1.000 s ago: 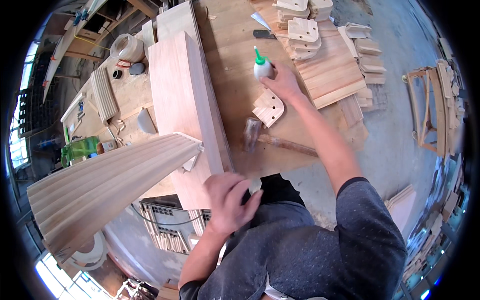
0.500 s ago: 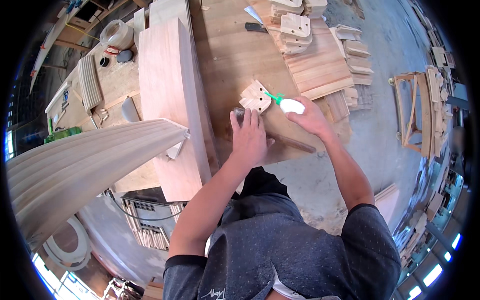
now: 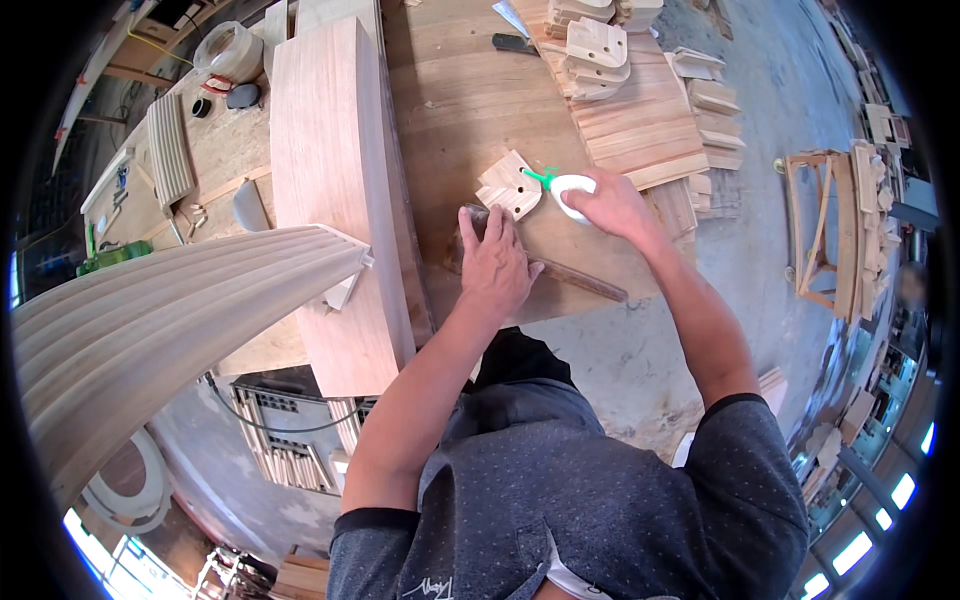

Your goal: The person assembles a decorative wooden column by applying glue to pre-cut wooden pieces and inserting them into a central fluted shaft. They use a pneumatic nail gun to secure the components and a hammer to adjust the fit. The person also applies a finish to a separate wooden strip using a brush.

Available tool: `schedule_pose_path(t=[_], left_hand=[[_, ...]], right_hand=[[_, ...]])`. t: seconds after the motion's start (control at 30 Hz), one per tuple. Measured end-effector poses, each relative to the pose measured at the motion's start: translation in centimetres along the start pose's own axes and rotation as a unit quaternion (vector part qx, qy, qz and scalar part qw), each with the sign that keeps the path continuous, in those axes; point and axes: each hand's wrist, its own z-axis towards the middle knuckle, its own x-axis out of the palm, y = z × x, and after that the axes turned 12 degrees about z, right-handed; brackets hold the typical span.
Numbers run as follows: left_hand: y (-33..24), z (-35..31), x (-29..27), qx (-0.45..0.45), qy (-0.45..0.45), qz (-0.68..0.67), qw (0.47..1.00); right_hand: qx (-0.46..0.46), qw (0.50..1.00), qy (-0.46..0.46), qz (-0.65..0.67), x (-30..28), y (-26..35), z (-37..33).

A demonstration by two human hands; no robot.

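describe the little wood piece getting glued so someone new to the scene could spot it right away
On the wooden workbench, look just above the left hand and beside the right hand with its white, green-nozzled glue bottle. The small wood piece lies alone there, its face drilled with holes, unlike the similar pieces stacked farther back.

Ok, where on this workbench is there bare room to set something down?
Bare bench top lies between the long plank and the stack of slats, above the small wooden piece. It is crowded round the left hand and the right hand with its glue bottle, and at the cut pieces on top.
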Motion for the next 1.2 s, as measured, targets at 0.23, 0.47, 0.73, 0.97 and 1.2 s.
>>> schedule_pose_path(t=[0.23,0.47,0.73,0.97,1.2], left_hand=[[-0.1,0.2,-0.2,-0.007,-0.007,-0.009,1.0],[0.0,0.2,-0.1,-0.011,-0.008,-0.027,1.0],[0.2,0.1,-0.1,-0.011,-0.022,-0.044,0.999],[0.4,0.0,-0.2,-0.006,-0.011,-0.041,0.999],[0.4,-0.1,0.3,-0.005,-0.018,-0.028,0.999]], right_hand=[[-0.003,0.999,0.022,-0.037,-0.7,1.1,1.1],[0.017,0.998,0.03,-0.044,-0.9,2.0,1.0],[0.008,0.996,0.023,-0.081,-0.7,2.1,1.5],[-0.008,0.998,0.009,-0.067,-0.1,2.2,1.2],[0.037,0.986,0.034,0.158,0.1,-3.3,0.3]])
